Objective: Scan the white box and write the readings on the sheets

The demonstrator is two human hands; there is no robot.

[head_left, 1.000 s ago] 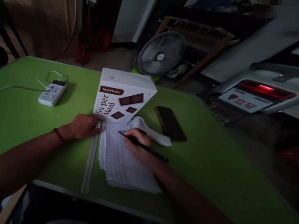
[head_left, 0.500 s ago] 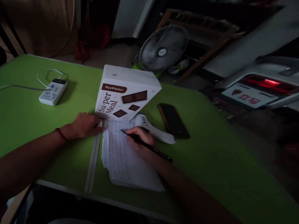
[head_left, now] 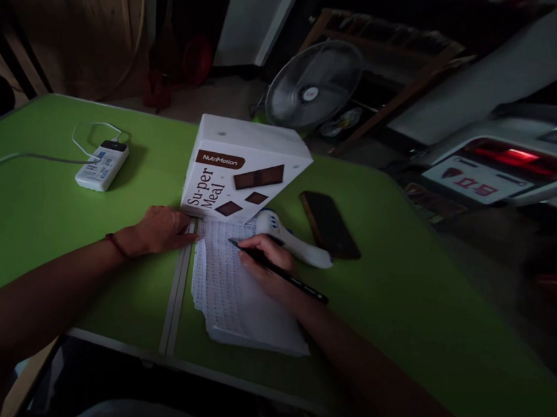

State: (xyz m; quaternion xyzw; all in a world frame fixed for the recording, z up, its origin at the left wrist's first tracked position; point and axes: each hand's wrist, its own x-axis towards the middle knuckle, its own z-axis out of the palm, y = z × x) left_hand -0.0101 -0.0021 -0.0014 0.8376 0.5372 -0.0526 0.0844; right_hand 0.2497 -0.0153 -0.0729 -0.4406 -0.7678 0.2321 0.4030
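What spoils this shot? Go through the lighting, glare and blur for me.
Head view: dim overall, the green table darkening toward the lower right; head view: a red light glows at right; head view: the fan looks smeared and hazy; head view: marks on the papers are too small and soft to read, though large print on the box is legible.

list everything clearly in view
seamed table: 1, green, foreground
cardboard box: 1, mostly white, table centre
handwritten papers: 1 stack, white, at box front
slim pen: 1, black, right hand
curved gadget: 1, white and blue, beside box
rectangular phone: 1, dark, table right
boxy cabled device: 1, white, table left
round fan: 1, grey, behind table
vehicle rear: 1, pale, far right
thin bracelet: 1, reddish, left wrist
left hand: 1, bare, by box corner
right hand: 1, bare, over papers
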